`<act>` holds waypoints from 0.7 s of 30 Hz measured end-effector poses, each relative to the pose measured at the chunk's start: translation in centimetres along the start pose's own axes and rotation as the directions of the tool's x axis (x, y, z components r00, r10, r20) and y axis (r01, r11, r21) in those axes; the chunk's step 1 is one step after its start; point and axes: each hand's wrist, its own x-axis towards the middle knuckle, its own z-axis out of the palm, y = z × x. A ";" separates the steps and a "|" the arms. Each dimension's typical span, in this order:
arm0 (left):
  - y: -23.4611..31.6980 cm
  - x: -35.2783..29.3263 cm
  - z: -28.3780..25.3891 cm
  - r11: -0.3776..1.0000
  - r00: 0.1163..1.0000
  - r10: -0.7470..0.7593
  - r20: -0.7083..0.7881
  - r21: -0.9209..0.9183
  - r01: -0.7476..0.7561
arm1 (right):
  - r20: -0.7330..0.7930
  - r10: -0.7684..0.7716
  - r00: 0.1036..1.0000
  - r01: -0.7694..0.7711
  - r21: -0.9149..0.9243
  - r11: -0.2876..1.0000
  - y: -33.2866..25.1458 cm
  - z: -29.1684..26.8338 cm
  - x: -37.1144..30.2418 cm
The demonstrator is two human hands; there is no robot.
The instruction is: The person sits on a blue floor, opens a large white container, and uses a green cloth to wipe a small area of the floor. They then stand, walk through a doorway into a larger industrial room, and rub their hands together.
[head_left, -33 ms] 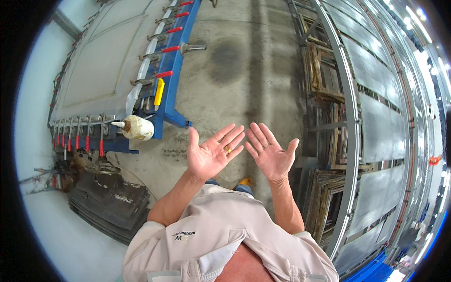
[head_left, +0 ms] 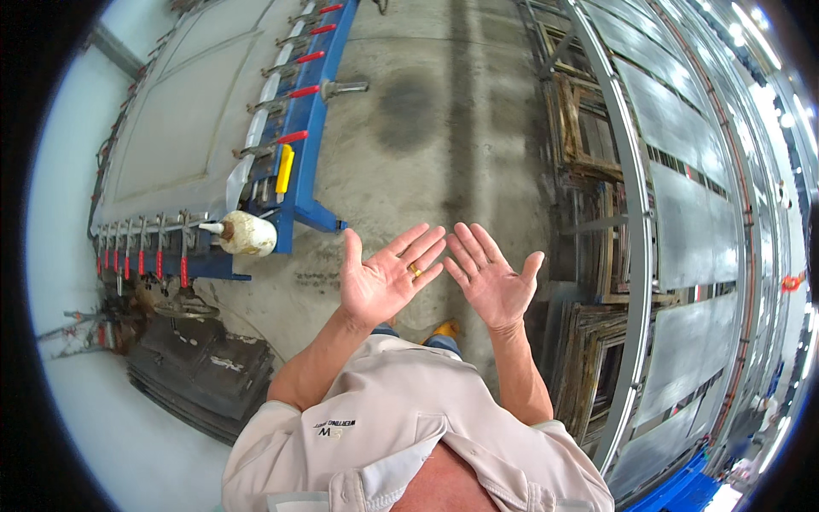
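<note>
Here, left hand (head_left: 386,277) and right hand (head_left: 493,277) are empty, palms up, fingers (head_left: 426,239) spread pointing forward.

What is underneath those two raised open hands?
Below the left hand and right hand, both empty with palms up, lies stained concrete floor. A yellow shoe tip and blue trouser leg peek out; the rest of the legs is hidden by the beige shirt.

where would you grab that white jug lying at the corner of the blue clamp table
Grip the white jug around its wide body, coming from the floor side with the left hand. It lies on its side, its narrow neck pointing left along the blue clamp table, so the rounded belly is the free, exposed part. Both hands are empty, palms open.
</note>
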 end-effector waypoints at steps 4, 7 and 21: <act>-6.4 2.2 1.3 0.994 0.996 -0.084 -0.032 0.074 0.086 | 0.053 -0.116 0.992 0.115 0.025 0.993 -4.2 -0.7 -5.8; -10.9 3.8 0.9 0.972 0.989 -0.127 -0.070 0.190 0.139 | 0.183 -0.183 0.966 0.239 -0.362 0.901 -6.7 -1.3 -9.8; -24.4 8.9 0.0 0.339 0.960 -0.230 -0.158 0.912 0.231 | 0.180 -0.632 0.754 -0.407 -0.628 -0.663 -6.6 -3.2 -18.5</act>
